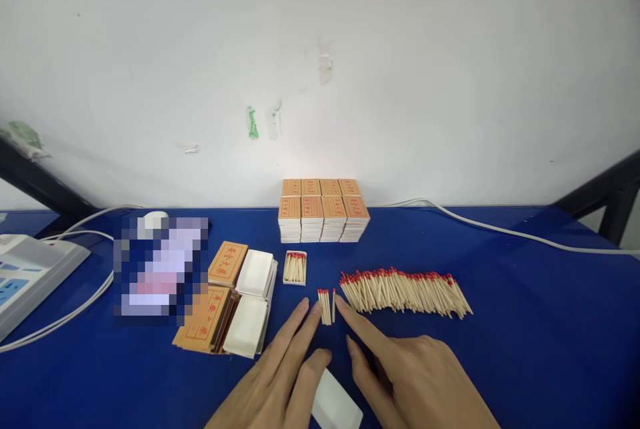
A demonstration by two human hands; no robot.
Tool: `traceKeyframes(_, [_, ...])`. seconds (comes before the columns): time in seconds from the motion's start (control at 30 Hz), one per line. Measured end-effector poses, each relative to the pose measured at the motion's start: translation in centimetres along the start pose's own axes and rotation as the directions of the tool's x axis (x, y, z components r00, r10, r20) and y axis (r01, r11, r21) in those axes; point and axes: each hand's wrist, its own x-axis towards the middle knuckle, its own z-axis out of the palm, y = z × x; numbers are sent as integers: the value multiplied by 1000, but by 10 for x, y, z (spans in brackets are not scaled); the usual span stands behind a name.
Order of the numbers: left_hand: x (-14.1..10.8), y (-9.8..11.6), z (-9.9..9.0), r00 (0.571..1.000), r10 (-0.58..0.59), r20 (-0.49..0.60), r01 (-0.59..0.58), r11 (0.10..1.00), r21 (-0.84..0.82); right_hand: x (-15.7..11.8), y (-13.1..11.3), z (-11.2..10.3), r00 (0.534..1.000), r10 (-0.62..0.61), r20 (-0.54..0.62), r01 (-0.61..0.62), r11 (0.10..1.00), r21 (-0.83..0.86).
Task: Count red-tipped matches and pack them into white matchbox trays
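A few red-headed matches (325, 307) lie side by side on the blue table, with one separate match (334, 306) just to their right. My left hand (280, 375) has its fingers spread, two fingertips at the left edge of the small group. At the single match rests the index fingertip of my right hand (415, 375), its fingers apart. An empty white tray (337, 402) lies between my hands, partly covered by my left hand. A long pile of matches (405, 292) spreads to the right. Beyond my left fingertips is a tray filled with matches (295, 268).
Stacked orange matchboxes (324, 212) stand near the wall. To the left are white empty trays (247, 325), orange box sleeves (205, 315), a blurred phone-like object (170, 262), a power strip (35, 275) and white cables. Another cable (490, 232) runs at the back right.
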Motion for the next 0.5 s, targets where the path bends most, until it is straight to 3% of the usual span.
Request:
traceKeyframes(0.07, [0,0,1,999,-9,-44,9,1000,-12,0,0,1,1000,0,4,0,1000,-6])
traceKeyframes(0.27, [0,0,1,1000,3,28,-2,999,-41,2,-3,1,1000,-7,29,6,1000,30])
traceKeyframes(0.4, [2,1,0,999,9,-35,-9,1000,6,2,-2,0,1000,-20,-24,20,1000,3])
traceKeyframes(0.5, [4,0,-1,1000,22,10,-22,1000,3,2,-2,0,997,-17,-78,12,998,-58])
